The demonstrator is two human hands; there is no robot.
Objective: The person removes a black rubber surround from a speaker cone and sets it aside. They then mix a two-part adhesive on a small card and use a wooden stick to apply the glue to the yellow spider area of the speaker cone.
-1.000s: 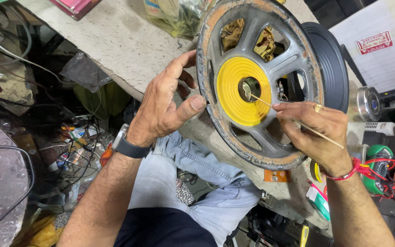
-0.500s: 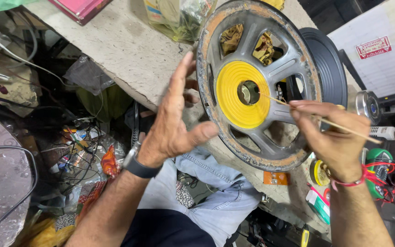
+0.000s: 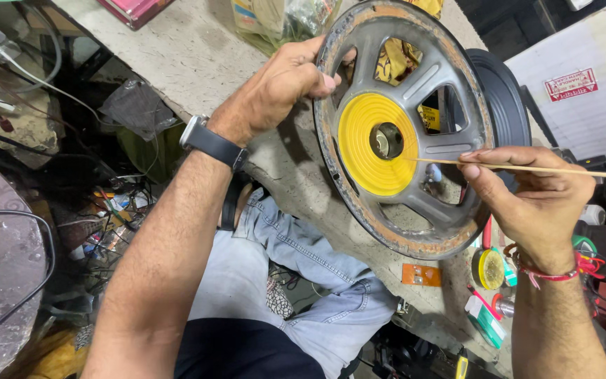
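Note:
A grey metal speaker frame (image 3: 450, 77) with open spokes stands tilted on the workbench, a yellow ribbed disc (image 3: 362, 144) at its centre. My left hand (image 3: 282, 81) grips the frame's upper left rim. My right hand (image 3: 534, 200) pinches a thin wooden stick (image 3: 527, 168) that lies nearly level, its tip at the right edge of the yellow disc, close to the centre hole. A black round magnet (image 3: 506, 105) shows behind the frame.
The rough grey workbench (image 3: 198, 56) runs diagonally. A plastic bag (image 3: 282, 17) lies behind the frame. Small parts, a yellow tape roll (image 3: 489, 268) and an orange piece (image 3: 421, 274) sit near the bench edge. Tangled cables (image 3: 99, 210) fill the floor at left.
My left hand has gone from an open palm by the frame's left side up to grasp its upper rim. My right hand swung the stick to nearly level.

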